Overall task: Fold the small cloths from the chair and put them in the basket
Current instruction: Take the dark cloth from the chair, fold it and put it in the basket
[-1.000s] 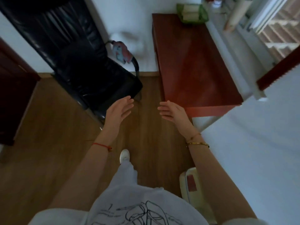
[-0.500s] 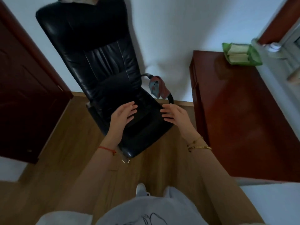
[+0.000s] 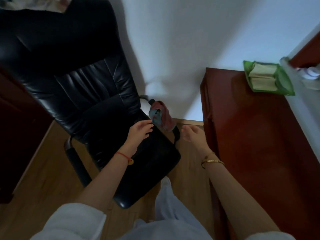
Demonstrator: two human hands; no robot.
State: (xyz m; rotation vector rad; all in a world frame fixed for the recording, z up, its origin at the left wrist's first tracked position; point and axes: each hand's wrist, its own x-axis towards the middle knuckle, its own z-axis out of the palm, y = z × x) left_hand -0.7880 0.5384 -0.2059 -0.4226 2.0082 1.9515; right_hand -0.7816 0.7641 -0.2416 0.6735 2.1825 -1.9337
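A small red and blue cloth (image 3: 161, 116) hangs over the right armrest of the black leather chair (image 3: 90, 94). My left hand (image 3: 140, 132) is over the seat, fingers apart, fingertips just short of the cloth's lower edge. My right hand (image 3: 193, 135) hovers to the right of the armrest, open and holding nothing. A green basket (image 3: 285, 84) with folded pale cloths inside sits at the far right end of the red-brown table (image 3: 259, 144). A light patterned fabric (image 3: 34, 4) shows over the top of the chair back.
The white wall stands behind the chair and table. A dark wooden door (image 3: 15, 135) is at the left. The floor is wood. A window sill with small items (image 3: 308, 75) runs along the table's right side. My leg and shoe (image 3: 165, 183) are beside the seat.
I have come closer to the chair. Both hands have moved to the right, from over the seat toward the cloth on the armrest; the right hand is now past the armrest.
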